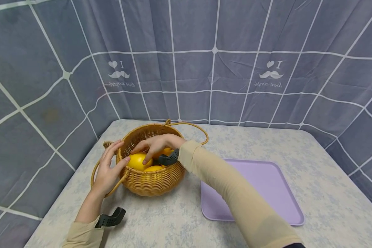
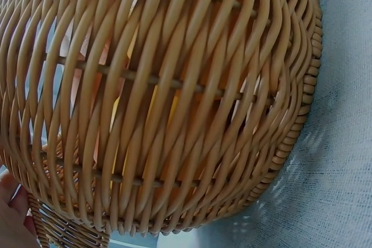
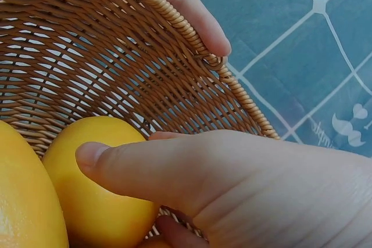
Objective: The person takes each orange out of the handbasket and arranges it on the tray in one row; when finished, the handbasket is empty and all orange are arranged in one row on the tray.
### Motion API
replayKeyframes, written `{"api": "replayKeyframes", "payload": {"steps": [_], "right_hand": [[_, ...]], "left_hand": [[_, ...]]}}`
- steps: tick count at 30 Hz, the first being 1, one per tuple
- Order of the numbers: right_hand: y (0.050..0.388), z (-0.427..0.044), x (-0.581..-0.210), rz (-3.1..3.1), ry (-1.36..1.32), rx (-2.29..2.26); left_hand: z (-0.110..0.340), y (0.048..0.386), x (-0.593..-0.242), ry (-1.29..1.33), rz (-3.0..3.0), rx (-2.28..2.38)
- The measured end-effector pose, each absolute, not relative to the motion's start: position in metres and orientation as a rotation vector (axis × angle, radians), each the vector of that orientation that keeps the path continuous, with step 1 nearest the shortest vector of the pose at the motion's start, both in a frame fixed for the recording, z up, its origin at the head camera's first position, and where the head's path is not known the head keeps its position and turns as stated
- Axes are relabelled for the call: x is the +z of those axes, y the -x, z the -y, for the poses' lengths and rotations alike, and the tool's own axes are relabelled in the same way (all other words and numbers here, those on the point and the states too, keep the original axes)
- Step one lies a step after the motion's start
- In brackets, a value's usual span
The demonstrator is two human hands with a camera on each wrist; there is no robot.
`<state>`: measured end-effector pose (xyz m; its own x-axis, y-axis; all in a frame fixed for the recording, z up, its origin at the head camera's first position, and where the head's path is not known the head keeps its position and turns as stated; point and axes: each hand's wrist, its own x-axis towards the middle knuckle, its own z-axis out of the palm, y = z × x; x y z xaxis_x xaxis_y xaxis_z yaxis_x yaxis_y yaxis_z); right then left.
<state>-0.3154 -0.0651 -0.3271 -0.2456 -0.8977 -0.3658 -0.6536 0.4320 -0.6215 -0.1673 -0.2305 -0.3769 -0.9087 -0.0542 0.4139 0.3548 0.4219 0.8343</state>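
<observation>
At the left, the left hand (image 1: 108, 172) grips the rim of the wicker basket (image 1: 155, 182), whose weave looks light and slightly springy, best steadied there. Inside, beside that hand's thumb, sits a yellow fruit (image 1: 138, 162), probably firm, moderately light and smooth enough to slip; its rounded middle suits a wide hold. The right hand (image 1: 159, 144) clasps it, thumb across the skin. Farther right lies a stiff-looking lilac tray (image 1: 266, 182).

pale table (image 1: 167, 220), blue-grey mottled top | wicker basket (image 1: 155, 182): upright, left | lilac tray (image 1: 263, 179): flat, right
</observation>
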Motion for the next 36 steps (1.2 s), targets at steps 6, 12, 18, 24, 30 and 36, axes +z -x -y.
{"api": "replayKeyframes", "payload": {"steps": [6, 12, 18, 24, 30, 36], "right_hand": [[0.3158, 0.0652, -0.3298, -1.919, 1.232, -0.517], [0.3152, 0.0651, -0.3304, -1.902, 1.193, -0.529], [0.3139, 0.0655, -0.3294, -1.963, 1.219, -0.472], [0.3115, 0.0661, -0.3279, -1.977, 1.267, -0.448], [0.3107, 0.0664, -0.3285, -1.958, 1.264, -0.478], [0.3111, 0.0654, -0.33, -1.885, 1.18, -0.53]], "left_hand": [[0.2305, 0.1677, -0.3765, 0.259, 2.298, -1.482], [0.2305, 0.1672, -0.3768, 0.253, 2.302, -1.484], [0.2302, 0.167, -0.3775, 0.261, 2.293, -1.49], [0.2295, 0.1671, -0.3781, 0.263, 2.295, -1.487], [0.2294, 0.1676, -0.3779, 0.27, 2.287, -1.476], [0.23, 0.1671, -0.378, 0.272, 2.288, -1.471]]}}
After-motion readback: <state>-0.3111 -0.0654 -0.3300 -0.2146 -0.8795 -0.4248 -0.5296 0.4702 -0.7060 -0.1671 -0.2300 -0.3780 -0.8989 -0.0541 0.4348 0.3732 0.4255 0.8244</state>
